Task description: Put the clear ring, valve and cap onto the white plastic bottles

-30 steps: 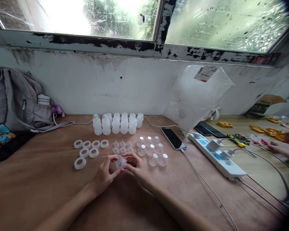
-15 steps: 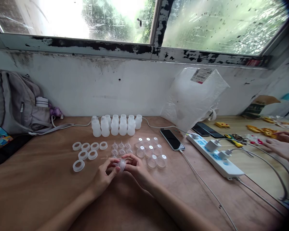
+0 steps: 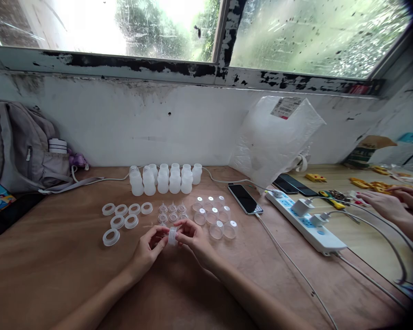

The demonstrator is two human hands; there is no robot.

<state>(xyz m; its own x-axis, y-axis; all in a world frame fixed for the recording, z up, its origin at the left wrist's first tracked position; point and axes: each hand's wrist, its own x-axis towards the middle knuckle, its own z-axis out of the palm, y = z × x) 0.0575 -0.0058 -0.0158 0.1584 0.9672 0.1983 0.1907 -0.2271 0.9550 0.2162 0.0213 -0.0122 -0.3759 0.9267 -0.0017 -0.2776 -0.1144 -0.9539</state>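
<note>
A translucent plastic bottle collar (image 3: 172,236) stands on edge between my hands, just above the brown table. My left hand (image 3: 147,247) is closed, its thumb and fingertips at the collar's left side; a small clear part seems to be there, mostly hidden. My right hand (image 3: 195,242) pinches the collar from the right. Just beyond my fingers sit several clear nipples (image 3: 172,207) in rows. Loose collar rings (image 3: 111,237) lie flat to the left, and clear dome caps (image 3: 216,230) stand in rows to the right.
Frosted small bottles (image 3: 163,182) stand grouped near the wall. At the right are a phone (image 3: 245,199) on a cable and a white power strip (image 3: 304,222). A co-worker's hands (image 3: 388,206) are over small yellow and red parts. A backpack (image 3: 24,146) rests at the left.
The collar has turned more edge-on between my fingers, and my left fingers have shifted slightly. At the right, the co-worker's hand has moved left and up over the small parts.
</note>
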